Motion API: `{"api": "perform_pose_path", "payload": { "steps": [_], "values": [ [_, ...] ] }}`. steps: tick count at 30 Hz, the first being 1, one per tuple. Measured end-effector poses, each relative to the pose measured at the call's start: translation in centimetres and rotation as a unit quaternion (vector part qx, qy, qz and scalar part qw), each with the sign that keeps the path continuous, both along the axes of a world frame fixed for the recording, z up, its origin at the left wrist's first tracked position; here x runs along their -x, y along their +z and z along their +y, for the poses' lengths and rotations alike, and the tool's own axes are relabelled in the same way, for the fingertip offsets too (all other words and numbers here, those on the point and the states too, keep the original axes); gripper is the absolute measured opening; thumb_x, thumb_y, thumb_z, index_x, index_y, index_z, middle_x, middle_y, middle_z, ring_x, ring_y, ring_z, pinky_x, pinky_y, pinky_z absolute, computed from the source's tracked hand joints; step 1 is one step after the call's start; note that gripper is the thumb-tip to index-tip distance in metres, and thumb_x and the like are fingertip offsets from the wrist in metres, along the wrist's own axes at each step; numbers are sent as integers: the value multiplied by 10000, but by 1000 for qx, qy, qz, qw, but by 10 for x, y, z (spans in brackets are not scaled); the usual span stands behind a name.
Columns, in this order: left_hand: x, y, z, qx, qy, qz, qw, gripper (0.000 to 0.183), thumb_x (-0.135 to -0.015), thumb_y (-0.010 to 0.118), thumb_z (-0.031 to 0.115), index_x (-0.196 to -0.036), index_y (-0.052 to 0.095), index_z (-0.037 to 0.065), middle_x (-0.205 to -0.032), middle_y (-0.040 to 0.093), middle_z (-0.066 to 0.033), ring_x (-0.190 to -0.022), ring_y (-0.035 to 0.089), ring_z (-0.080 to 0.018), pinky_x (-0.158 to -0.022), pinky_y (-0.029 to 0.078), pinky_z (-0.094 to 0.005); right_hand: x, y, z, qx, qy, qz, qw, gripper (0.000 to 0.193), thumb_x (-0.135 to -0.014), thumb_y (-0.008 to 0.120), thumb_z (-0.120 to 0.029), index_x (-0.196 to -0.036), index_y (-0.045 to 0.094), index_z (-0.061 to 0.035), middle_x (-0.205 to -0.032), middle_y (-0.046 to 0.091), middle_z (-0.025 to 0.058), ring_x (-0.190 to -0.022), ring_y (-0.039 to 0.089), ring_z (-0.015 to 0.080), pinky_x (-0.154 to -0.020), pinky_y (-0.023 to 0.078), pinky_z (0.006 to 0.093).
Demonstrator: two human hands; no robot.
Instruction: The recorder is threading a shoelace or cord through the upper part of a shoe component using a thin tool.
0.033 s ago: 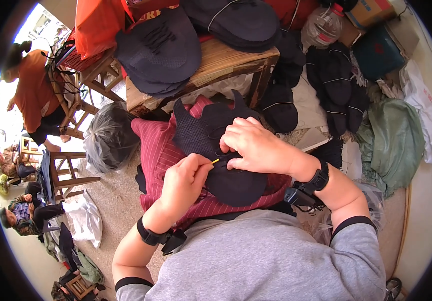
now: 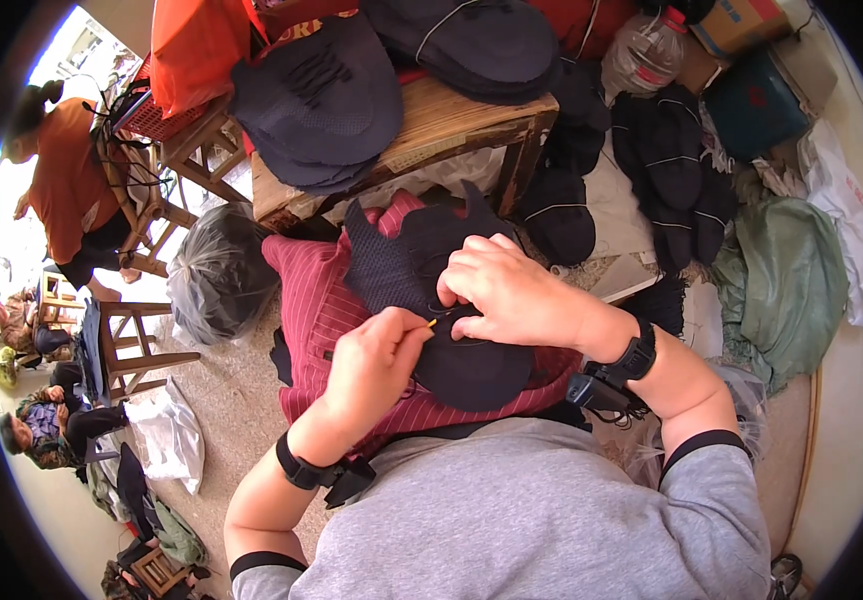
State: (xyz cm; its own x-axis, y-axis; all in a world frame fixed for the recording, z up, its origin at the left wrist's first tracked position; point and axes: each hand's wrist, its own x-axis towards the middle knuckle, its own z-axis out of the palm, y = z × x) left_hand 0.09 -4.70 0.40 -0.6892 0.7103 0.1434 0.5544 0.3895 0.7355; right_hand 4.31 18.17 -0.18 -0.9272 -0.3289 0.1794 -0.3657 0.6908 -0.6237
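Note:
A dark knitted fabric piece (image 2: 386, 260) with two pointed ends lies across my lap, over a maroon pinstriped cloth (image 2: 316, 290). Against it rests a dark rounded pad (image 2: 471, 375), and both my hands work where the two meet. My left hand (image 2: 376, 360) pinches a thin yellow stick-like tool (image 2: 431, 323); only its short end shows between the fingertips. My right hand (image 2: 506, 290) is closed, its thumb and curled fingers gripping the dark fabric piece at its middle. Whether a thread is also in those fingers is hidden.
Ahead stands a wooden bench (image 2: 431, 130) bearing stacks of dark rounded fabric pieces (image 2: 321, 95). Tied dark bundles (image 2: 671, 165) and a green sack (image 2: 786, 280) lie at the right. A stuffed plastic bag (image 2: 221, 275) and a wooden stool (image 2: 131, 345) stand left; several people sit beyond.
My left hand has shifted slightly right, toward my right hand, and less of the yellow tool shows. My right hand stays in place.

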Motion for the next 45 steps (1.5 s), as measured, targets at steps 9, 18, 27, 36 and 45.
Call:
{"api": "perform_pose_path", "payload": {
  "steps": [9, 18, 27, 36, 45],
  "values": [
    [9, 6, -4, 77, 33, -140, 987, 288, -825, 870, 148, -969, 642, 45, -749, 617, -17, -641, 540, -90, -582, 452, -263, 8, -2, 17, 118, 53, -122, 984, 153, -830, 777, -175, -911, 710, -64, -891, 665, 62, -973, 606, 261, -900, 472, 406],
    [18, -7, 1, 65, 23, -145, 987, 320, -833, 863, 227, -886, 642, 2, -801, 651, -88, -688, 624, -194, -631, 511, -329, 14, 7, 16, 76, 61, -98, 990, 91, -857, 724, -124, -821, 680, -53, -841, 641, 95, -912, 613, 279, -870, 501, 412],
    [23, 1, -7, 91, -33, -190, 977, 322, -831, 862, 193, -924, 609, 16, -841, 611, -85, -710, 611, -175, -645, 523, -320, 9, 3, 45, 21, 47, 20, 998, 112, -897, 694, -129, -865, 617, -53, -875, 588, 91, -883, 600, 296, -843, 495, 412],
    [15, -7, 1, 87, 12, -146, 985, 369, -827, 863, 220, -858, 552, 25, -763, 574, -92, -656, 587, -213, -604, 505, -351, 22, -6, 30, -3, 209, 28, 977, 335, -966, 682, -267, -703, 574, -91, -717, 549, 47, -697, 565, 246, -719, 412, 375],
    [13, -11, -6, 111, 31, -77, 990, 404, -830, 855, 264, -844, 521, 37, -790, 571, -104, -674, 587, -244, -620, 516, -375, -2, 15, 92, 62, 150, -97, 982, 248, -925, 715, -194, -735, 635, -55, -683, 560, 80, -635, 583, 280, -603, 425, 419]
  ]
}}
